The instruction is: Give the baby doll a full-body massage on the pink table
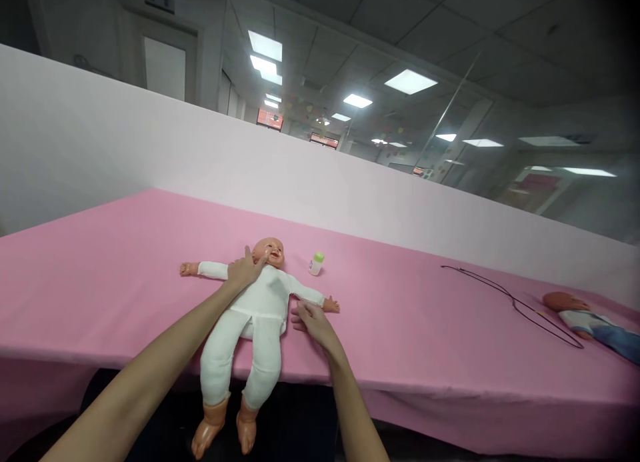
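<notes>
A baby doll [265, 295] in a white suit lies on its back on the pink-covered table [400, 315], its bare feet hanging past the front edge. My left hand [245, 270] rests at the doll's shoulder and neck, fingers apart, beside its chin. Next to the doll's other arm, my right hand [311, 319] hovers or rests near the cloth with fingers slightly curled and apart, holding nothing. A small white bottle with a green cap [317, 263] stands to the right of the doll's head.
At the far right lies a second doll [595, 322] in blue and white clothes. A thin black cord [515, 302] loops on the cloth beside it. A low white partition [300, 182] runs behind the table.
</notes>
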A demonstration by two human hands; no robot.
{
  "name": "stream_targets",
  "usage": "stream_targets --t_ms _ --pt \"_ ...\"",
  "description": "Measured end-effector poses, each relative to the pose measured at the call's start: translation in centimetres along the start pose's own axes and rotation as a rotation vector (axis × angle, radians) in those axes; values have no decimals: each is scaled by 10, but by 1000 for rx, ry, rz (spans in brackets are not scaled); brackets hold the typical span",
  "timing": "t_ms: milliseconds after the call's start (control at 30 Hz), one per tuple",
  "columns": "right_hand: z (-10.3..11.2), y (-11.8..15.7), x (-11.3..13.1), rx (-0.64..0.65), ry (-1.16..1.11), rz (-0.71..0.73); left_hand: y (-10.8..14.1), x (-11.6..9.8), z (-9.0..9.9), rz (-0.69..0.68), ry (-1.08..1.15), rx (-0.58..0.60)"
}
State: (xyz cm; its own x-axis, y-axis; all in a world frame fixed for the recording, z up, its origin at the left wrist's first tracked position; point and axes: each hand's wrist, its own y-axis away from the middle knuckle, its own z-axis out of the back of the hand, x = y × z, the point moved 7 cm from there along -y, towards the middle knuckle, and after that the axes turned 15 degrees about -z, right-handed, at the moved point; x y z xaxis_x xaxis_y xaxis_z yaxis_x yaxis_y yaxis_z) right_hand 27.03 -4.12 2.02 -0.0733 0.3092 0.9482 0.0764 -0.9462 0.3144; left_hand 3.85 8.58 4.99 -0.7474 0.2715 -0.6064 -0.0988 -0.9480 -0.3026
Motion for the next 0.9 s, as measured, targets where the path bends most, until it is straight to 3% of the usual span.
stream_targets --t_ms 67,167,267,367,467,567,700,833,900 --pt "-18 -12 0 69 -102 -30 -1 -3 -8 28 42 74" --pt "-40 -17 8 95 -308 11 5 -6 -6 -11 133 56" --pt "-55 -11 15 48 -451 50 17 -12 -1 -80 255 22" --pt "-61 4 22 -58 -424 80 31 -18 7 -113 353 -74" --pt "-63 29 29 -155 -259 77 49 -27 17 -105 578 -164" --pt "-68 66 42 -202 -37 155 73 -40 26 -25 849 -141" --pt "-92 125 61 -94 65 336 107 -62 48 69 1073 -171" --pt "-108 169 67 -54 107 364 131 -82 77 -43 1203 -358" --pt "-110 181 63 24 95 329 141 -90 88 -99 1232 -388"
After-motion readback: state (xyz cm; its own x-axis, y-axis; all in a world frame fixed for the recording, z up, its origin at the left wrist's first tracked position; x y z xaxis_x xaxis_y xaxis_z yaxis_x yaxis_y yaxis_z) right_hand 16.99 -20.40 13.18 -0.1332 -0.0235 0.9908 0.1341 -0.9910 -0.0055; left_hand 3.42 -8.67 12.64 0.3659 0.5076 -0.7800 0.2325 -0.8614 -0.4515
